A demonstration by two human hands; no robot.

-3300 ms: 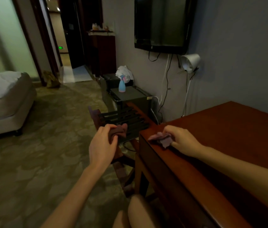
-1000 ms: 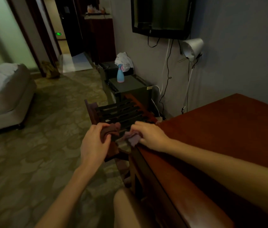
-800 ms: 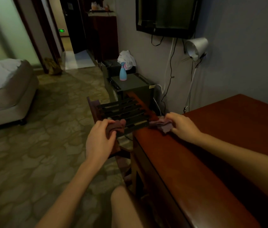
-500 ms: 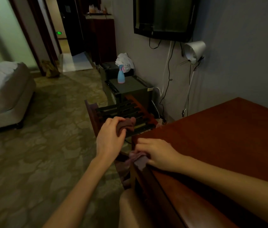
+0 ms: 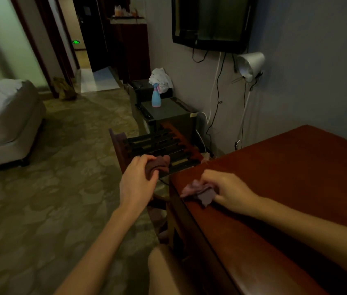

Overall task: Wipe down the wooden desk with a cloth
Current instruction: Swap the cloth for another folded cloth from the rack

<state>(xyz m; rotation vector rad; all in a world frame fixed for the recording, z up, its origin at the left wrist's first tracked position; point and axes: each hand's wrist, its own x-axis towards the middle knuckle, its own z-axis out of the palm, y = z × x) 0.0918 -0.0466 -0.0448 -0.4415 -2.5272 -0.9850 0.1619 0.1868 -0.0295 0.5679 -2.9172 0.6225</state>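
Purple cloth (image 5: 199, 192) bunched in curled fingers of right hand (image 5: 231, 192), pressed on wooden desk (image 5: 296, 177) near its corner, left hand (image 5: 136, 180) left of that grip, off the desk, clenched round dark brown cloth (image 5: 157, 165), slatted rack (image 5: 153, 143) beyond, blue spray bottle (image 5: 156, 99) farther back

A single wide-angle camera rides on the person's head, facing forward and down along both forearms, so the left hand (image 5: 138, 179) and right hand (image 5: 230, 192) sit close beneath the lens. The corner of the wooden counter (image 5: 285, 179) fills the near lower right. Beyond it the view runs across the floor (image 5: 51, 199) to the bed (image 5: 2, 116) at left, the television (image 5: 211, 20) and a far doorway (image 5: 96, 50).
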